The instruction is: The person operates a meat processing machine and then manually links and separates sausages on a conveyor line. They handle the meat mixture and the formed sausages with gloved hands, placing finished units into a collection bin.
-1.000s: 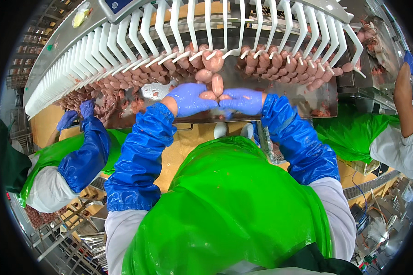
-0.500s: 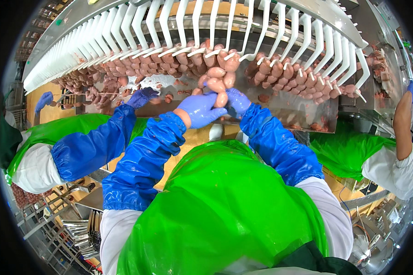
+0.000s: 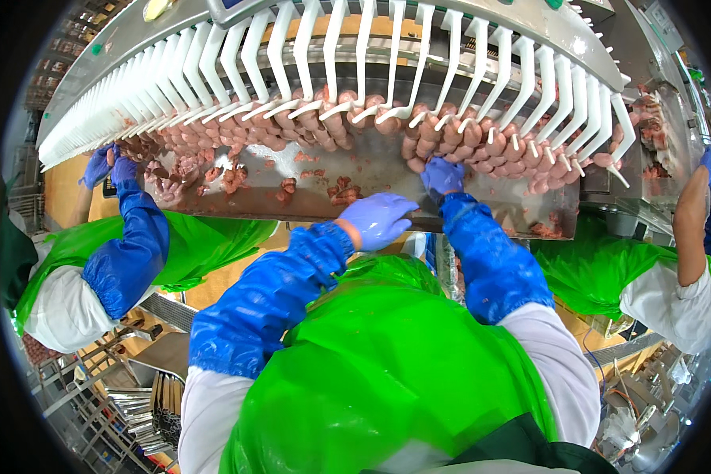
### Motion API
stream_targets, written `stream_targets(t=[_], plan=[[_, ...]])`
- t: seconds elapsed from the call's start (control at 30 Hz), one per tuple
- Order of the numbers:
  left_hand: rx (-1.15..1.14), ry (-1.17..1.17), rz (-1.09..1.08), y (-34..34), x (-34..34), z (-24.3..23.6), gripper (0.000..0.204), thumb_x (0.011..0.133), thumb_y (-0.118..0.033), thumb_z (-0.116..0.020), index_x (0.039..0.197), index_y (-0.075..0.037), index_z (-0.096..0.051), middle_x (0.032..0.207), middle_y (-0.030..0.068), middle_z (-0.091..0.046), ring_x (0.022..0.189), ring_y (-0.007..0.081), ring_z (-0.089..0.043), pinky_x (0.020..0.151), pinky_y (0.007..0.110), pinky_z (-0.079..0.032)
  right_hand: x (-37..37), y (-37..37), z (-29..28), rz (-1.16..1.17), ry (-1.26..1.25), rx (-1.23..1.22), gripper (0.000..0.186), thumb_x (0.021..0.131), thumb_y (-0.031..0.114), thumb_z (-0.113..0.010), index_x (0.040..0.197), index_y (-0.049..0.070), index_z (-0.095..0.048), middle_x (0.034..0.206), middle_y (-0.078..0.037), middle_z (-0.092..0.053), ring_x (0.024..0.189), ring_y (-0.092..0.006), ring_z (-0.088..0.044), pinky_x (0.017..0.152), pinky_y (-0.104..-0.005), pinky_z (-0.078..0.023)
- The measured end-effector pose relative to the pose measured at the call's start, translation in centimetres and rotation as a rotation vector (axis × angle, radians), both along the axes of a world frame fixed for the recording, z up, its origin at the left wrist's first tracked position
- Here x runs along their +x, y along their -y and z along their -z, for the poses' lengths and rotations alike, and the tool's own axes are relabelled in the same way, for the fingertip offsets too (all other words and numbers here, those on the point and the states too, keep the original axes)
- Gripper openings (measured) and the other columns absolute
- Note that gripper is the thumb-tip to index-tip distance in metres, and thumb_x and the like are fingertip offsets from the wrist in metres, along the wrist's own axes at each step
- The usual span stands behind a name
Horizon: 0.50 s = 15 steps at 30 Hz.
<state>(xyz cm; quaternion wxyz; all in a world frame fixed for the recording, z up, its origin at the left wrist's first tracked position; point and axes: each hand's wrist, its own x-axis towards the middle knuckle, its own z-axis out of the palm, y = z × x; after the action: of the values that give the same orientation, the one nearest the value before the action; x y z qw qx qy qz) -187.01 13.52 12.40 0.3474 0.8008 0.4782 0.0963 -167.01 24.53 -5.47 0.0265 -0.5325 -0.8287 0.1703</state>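
While the row of white plastic hooks (image 3: 387,71) curved overhead along a grey metal machine (image 3: 529,24), strings of pinkish sausages (image 3: 450,142) hung looped from them across the whole width of the view. Below the hooks ran a steel tray (image 3: 355,170), its shiny surface smeared and dotted with scraps of meat (image 3: 340,189), with a thicker pile of loose sausages gathered at its left end. The left hand (image 3: 378,219), in a pale purple glove, lay palm down on the tray's front edge with the fingers loosely spread and flat, gripping nothing. The right hand (image 3: 442,175), in a darker blue glove, was raised just under the hanging sausages at the middle of the line, its fingers curled up toward the lowest links; whether it had hold of one could not be told. Both forearms wore blue plastic sleeves (image 3: 490,261) over white coat sleeves, and a bright green apron (image 3: 387,371) covered the chest. To the left stood a co-worker in the same green apron and blue sleeve, with gloved hands (image 3: 110,166) reaching into the pile on the tray. To the right stood another person (image 3: 671,284) in green and white with a bare forearm raised. Metal racks (image 3: 126,403) stood at the lower left, and more steel equipment (image 3: 648,403) crowded the lower right.
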Motion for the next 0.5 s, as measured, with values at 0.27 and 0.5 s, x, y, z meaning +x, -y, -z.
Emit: stream_targets(t=[0.27, 0.5], plan=[[-0.198, -0.186, -0.058, -3.9, 4.8, 5.4, 0.034, 0.084, -0.027, -0.051, 0.106, -0.004, -0.064, 0.106, 0.0233, -0.064, 0.104, 0.038, -0.06, 0.094, 0.047, -0.046, 2.0, 4.0, -11.9, -0.522, 0.089, 0.122, 0.012, 0.083, 0.018, -0.056, 0.087, 0.009, -0.063, 0.09, -0.011, -0.061, 0.09, -0.0304, -0.06, 0.076, -0.0405, -0.049], [-0.031, -0.09, 0.104, -0.9, 2.4, 4.1, 0.033, 0.092, -0.032, -0.042, 0.085, -0.007, -0.063, 0.088, 0.0176, -0.064, 0.086, 0.0385, -0.06, 0.079, 0.049, -0.046, 5.2, 4.3, -13.2, -0.852, -0.135, 0.268, 0.012, 0.078, 0.017, -0.056, 0.085, 0.009, -0.061, 0.089, -0.008, -0.059, 0.088, -0.031, -0.059, 0.076, -0.0416, -0.049]])
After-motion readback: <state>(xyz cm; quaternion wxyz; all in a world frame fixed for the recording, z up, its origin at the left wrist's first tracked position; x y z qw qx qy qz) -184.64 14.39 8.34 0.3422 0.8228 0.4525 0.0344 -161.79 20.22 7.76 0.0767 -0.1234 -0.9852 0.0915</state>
